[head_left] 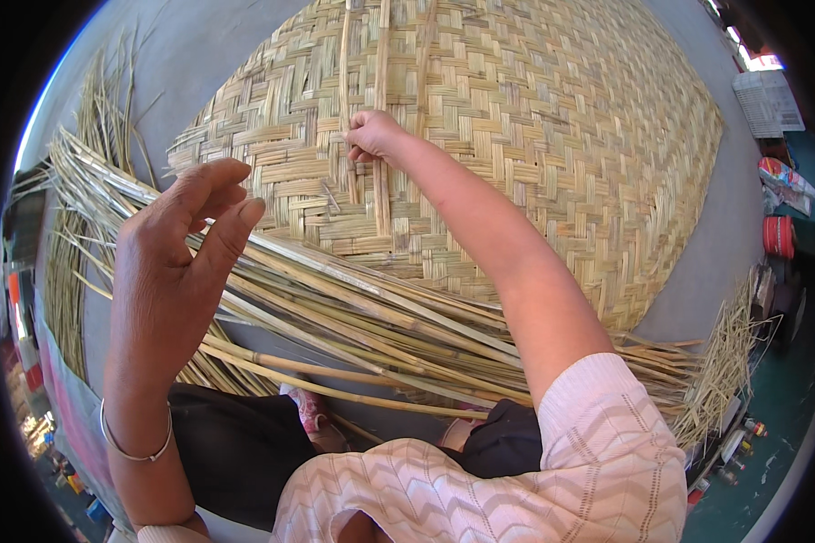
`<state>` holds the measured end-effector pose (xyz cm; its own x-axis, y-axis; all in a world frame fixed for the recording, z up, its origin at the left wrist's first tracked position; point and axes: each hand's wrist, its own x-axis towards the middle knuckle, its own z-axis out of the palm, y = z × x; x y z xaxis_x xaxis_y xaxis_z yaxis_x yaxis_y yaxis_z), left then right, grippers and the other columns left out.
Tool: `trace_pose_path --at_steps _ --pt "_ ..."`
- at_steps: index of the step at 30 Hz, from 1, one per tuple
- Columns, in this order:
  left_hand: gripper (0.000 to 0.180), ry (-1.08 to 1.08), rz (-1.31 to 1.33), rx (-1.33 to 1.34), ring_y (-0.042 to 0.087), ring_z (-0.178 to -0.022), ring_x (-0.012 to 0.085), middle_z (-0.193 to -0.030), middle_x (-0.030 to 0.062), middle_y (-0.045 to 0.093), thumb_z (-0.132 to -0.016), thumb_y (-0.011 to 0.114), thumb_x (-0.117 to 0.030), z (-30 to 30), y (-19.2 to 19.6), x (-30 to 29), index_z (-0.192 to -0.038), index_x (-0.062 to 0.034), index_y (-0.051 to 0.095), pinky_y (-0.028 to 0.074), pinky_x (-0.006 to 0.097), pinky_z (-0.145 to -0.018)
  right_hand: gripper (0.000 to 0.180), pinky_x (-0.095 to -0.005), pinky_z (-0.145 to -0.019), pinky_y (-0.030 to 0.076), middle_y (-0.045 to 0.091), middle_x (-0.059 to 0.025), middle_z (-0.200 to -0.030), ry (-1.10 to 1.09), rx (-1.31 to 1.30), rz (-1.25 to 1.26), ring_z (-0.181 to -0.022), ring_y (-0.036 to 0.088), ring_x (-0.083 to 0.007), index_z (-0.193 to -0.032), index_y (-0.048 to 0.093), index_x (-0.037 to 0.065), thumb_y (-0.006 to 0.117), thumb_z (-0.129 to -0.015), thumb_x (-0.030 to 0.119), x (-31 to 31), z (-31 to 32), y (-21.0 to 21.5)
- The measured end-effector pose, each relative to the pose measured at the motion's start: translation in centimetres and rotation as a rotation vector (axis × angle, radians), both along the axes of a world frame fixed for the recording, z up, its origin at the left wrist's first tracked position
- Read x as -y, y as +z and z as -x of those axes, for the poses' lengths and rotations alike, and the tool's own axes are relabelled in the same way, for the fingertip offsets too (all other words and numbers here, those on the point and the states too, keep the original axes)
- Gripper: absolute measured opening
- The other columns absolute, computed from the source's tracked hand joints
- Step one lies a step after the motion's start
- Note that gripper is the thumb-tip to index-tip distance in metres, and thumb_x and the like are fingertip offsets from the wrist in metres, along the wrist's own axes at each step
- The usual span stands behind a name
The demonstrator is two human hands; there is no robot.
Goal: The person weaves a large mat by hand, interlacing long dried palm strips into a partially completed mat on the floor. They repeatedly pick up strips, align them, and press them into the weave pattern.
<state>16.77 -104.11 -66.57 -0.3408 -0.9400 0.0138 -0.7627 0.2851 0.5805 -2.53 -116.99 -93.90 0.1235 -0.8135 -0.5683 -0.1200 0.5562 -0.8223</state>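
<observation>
A large woven mat (552, 136) of split reed strips, in a slanting twill pattern, spreads over the floor in front of me. My right hand (373, 136) reaches out over its left part, fingers closed at a loose reed strip (344, 63) that lies lengthwise on the weave. Beside that hand, another reed strip (382, 204) runs the same way and lies on top of the mat. My left hand (186, 240) is raised at the left, close to the camera. Its fingers are bent, with a gap between thumb and forefinger, and nothing shows in it.
A thick bundle of long reeds (362, 303) lies across the floor between my legs and the mat. More thin stalks (109, 118) are heaped at the far left. Cut ends (720, 371) stick out at the right, near a red round container (778, 236) and a pale crate (768, 104).
</observation>
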Motion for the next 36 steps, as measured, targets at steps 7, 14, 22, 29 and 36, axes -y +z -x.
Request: trace_pose_path --at_steps 7,14,22,29,36 --pt "0.028 -0.026 0.004 -0.012 0.068 -0.088 0.0207 -0.091 0.0154 0.069 -0.088 0.067 -0.016 0.1 -0.1 0.0 -0.109 0.0028 0.063 0.052 0.032 -0.079 0.011 -0.0232 -0.046 0.051 0.066 -0.0082 -0.077 -0.012 -0.060 0.047 -0.060 0.066 -0.0123 -0.090 0.057 0.003 0.062 -0.092 0.012 -0.8 -0.3 -1.4" --pt "0.028 -0.027 0.010 -0.016 0.067 -0.083 0.0197 -0.089 0.0139 0.069 -0.088 0.068 -0.015 0.0 0.3 -0.1 -0.109 0.0026 0.063 0.052 0.031 -0.077 0.013 -0.0235 -0.048 0.051 0.067 -0.0084 -0.077 0.039 -0.166 -0.010 -0.060 0.066 -0.0120 -0.091 0.057 0.003 0.063 -0.092 0.015 -1.6 -0.1 -0.5" --pt "0.029 -0.047 0.044 -0.009 0.068 -0.082 0.0238 -0.087 0.0154 0.068 -0.086 0.069 -0.019 -0.6 0.5 0.0 -0.107 0.0011 0.064 0.052 0.032 -0.073 0.015 -0.0239 -0.050 0.052 0.066 -0.0060 -0.076 0.070 -0.149 0.184 -0.064 0.067 -0.0112 -0.094 0.058 0.001 0.063 -0.092 0.016 -2.9 -0.6 -0.6" --pt "0.033 -0.153 0.029 0.131 0.067 -0.085 0.0330 -0.094 0.0176 0.068 -0.087 0.067 -0.026 -0.5 1.8 -0.2 -0.109 -0.0015 0.063 0.053 0.039 -0.073 0.030 -0.0403 -0.081 0.052 0.067 -0.0186 -0.096 0.164 -0.478 0.339 -0.089 0.066 -0.0292 -0.102 0.060 -0.001 0.065 -0.087 0.025 -5.4 -0.2 0.5" --pt "0.041 -0.390 -0.141 0.272 0.065 -0.084 0.0356 -0.093 0.0175 0.067 -0.089 0.061 -0.035 -0.1 2.5 -1.1 -0.114 -0.0027 0.060 0.051 0.043 -0.073 0.043 -0.0437 -0.097 0.045 0.058 -0.0191 -0.118 0.718 -0.667 0.507 -0.111 0.054 -0.0332 -0.119 0.055 0.002 0.055 -0.093 0.035 -14.8 1.8 3.0"
